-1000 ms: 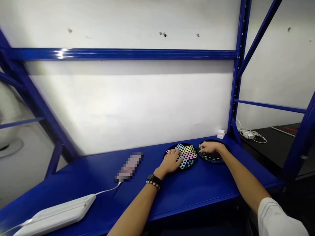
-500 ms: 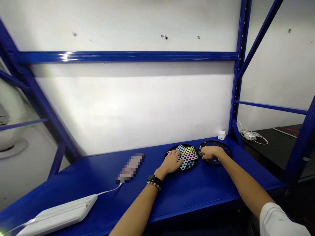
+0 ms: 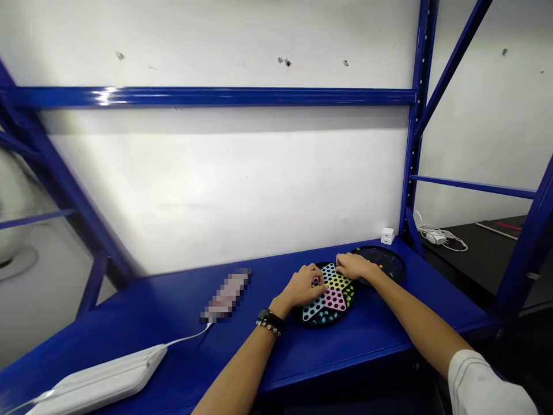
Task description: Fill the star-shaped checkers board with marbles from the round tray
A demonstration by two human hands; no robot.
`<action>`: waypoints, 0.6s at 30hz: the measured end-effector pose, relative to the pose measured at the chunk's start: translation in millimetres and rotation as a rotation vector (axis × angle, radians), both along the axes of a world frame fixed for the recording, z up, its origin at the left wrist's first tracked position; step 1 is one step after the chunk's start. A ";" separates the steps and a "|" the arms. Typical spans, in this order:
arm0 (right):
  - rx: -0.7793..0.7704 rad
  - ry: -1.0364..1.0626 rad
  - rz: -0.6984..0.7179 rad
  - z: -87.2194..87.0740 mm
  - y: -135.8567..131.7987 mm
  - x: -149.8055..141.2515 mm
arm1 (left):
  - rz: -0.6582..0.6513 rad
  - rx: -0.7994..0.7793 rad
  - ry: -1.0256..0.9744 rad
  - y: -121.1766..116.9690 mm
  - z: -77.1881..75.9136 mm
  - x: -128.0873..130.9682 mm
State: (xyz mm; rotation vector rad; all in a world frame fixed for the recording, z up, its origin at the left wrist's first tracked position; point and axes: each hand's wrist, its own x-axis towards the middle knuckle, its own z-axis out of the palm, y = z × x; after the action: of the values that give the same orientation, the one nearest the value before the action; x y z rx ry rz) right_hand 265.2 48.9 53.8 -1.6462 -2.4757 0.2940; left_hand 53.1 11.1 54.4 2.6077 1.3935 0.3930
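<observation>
The person's left hand lies curled over the left side of a Chinese checkers board, a round black disc bearing a star of perforated pink, yellow and blue points. It sits on a blue steel shelf, right of centre in the lower part of the frame. The right hand reaches in from the lower right, its fingertips down at the board's upper edge, by the yellow point. The board lies between the hands, about equally near both, and being round it shows no long axis. Whether either hand grasps it or merely rests there cannot be told.

Just beyond, to the upper right, lies a second round black board dotted with small coloured marbles. A black watch and a beaded bracelet circle the left wrist. Farther left on the shelf lie a pixelated flat object and a corded white power bank.
</observation>
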 end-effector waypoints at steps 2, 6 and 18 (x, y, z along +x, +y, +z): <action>-0.021 -0.071 0.004 -1.6 -2.5 -3.8 | 0.001 0.000 -0.005 -1.1 0.0 1.5; 0.019 -0.069 -0.014 -6.3 -2.9 -3.8 | 0.006 -0.004 -0.014 -2.1 0.5 3.1; 0.190 -0.173 -0.088 -18.3 -3.6 -15.6 | -0.002 -0.001 -0.020 -0.3 -2.5 2.8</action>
State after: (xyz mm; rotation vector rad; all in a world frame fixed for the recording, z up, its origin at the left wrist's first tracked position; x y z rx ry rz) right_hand 249.5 45.4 35.5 -1.7593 -2.4516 -0.0959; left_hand 55.9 10.7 51.9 2.5965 1.3845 0.4167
